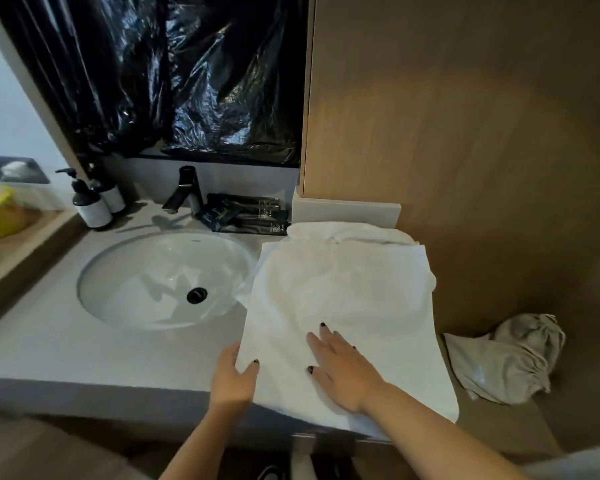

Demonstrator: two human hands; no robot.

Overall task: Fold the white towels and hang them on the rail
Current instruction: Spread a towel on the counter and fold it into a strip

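Towel (340, 306) partly folded on counter (49, 341); left hand (232, 379) pinches its edge, right hand (340, 368) presses flat. Hanging remains; no rail visible.

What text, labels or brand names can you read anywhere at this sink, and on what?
None can be read.
Pump bottles: white labels, print too blurred.
Dark sachets by the tap: pale lettering, too small to read.
Basin: small mark on the far rim, illegible.
Towel: no text visible.
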